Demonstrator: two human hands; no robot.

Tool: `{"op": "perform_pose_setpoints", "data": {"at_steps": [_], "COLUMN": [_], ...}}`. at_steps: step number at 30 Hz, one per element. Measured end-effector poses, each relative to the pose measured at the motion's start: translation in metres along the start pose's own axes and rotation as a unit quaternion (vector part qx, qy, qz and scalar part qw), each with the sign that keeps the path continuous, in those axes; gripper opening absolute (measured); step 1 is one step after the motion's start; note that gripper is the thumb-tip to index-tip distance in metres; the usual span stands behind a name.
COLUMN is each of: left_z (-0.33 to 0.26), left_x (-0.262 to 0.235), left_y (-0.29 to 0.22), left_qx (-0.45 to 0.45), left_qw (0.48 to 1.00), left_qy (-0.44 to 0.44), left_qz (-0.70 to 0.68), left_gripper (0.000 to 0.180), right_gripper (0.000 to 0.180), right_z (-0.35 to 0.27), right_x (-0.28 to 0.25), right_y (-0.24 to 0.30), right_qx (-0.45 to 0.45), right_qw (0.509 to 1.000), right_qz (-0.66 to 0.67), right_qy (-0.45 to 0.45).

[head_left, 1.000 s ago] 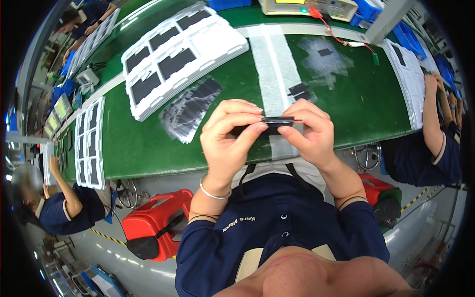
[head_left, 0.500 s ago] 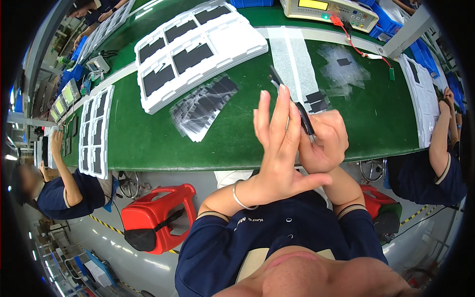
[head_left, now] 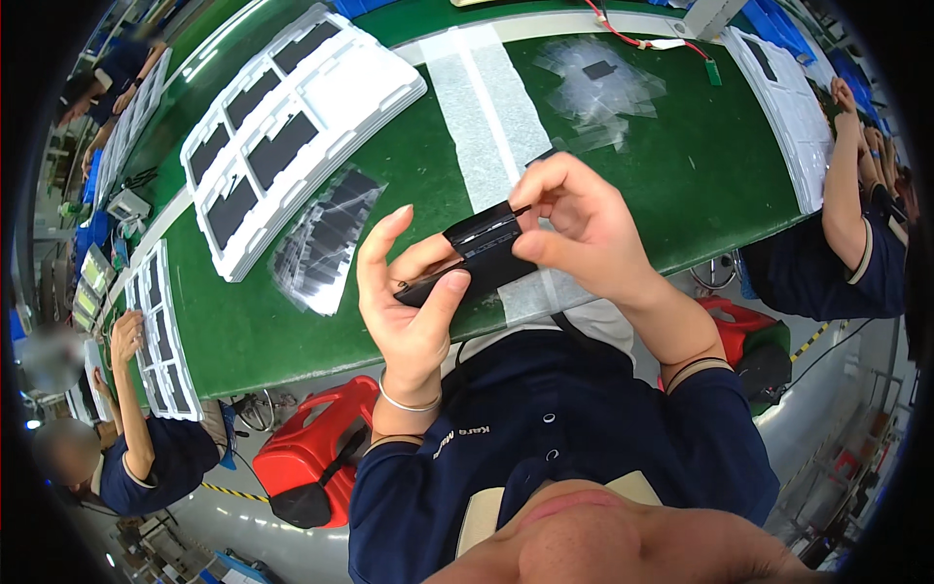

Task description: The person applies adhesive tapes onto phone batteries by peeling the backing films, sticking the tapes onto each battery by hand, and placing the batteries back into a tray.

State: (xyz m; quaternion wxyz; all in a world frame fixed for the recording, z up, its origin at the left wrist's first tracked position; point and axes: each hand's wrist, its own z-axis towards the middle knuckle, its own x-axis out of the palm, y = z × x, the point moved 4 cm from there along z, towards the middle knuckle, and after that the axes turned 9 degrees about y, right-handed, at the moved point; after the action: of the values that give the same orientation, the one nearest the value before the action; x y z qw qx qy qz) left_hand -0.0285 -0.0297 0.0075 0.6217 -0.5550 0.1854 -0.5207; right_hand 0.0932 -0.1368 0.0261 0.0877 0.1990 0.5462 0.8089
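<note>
Green workbench (head_left: 681, 185) carries white trays (head_left: 321, 117) while both hands, left (head_left: 409, 302) and right (head_left: 584, 234), grip a black flat part (head_left: 482, 258).

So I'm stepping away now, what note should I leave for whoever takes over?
Left hand: grips the lower end of a flat black part, thumb on its edge.
Right hand: pinches the part's upper end.
The part is held above the near edge of the green table.
On the table: white tray holding black parts, a pile of clear bags beside it, loose clear film farther right.
Done: part picked up.
Left: part not yet set down anywhere.
</note>
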Motion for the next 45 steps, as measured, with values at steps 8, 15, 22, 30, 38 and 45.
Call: {"op": "perform_pose_setpoints", "data": {"at_steps": [8, 15, 22, 30, 38, 45], "left_z": [-0.003, -0.004, -0.01, -0.001, 0.001, -0.004], "left_x": [0.001, 0.016, 0.035, 0.007, 0.007, 0.006], "left_y": [-0.006, -0.014, -0.007, -0.008, -0.013, 0.006], "left_qx": [0.043, 0.163, 0.213, 0.076, 0.137, 0.019], "left_qw": [0.996, 0.934, 0.882, 0.976, 0.987, 0.998], "left_qy": [0.009, 0.027, -0.001, 0.011, -0.086, 0.032], "left_qz": [0.081, 0.315, 0.42, 0.202, 0.0, -0.042], "left_gripper": [0.049, 0.05, 0.045, 0.057, 0.058, 0.028], "right_gripper": [0.016, 0.021, 0.037, 0.022, 0.017, 0.01], "right_z": [0.004, -0.005, -0.008, 0.005, 0.008, 0.011], "right_x": [-0.006, 0.003, 0.024, -0.009, 0.003, 0.004], "right_y": [0.015, 0.027, 0.024, 0.029, 0.018, 0.02], "right_qx": [-0.057, -0.247, -0.263, -0.132, 0.003, -0.028], "right_qw": [0.978, 0.872, 0.78, 0.951, 1.0, 0.994], "right_qz": [-0.2, -0.414, -0.562, -0.281, -0.027, -0.106], "right_qy": [0.014, -0.078, -0.085, -0.01, 0.007, 0.024]}}
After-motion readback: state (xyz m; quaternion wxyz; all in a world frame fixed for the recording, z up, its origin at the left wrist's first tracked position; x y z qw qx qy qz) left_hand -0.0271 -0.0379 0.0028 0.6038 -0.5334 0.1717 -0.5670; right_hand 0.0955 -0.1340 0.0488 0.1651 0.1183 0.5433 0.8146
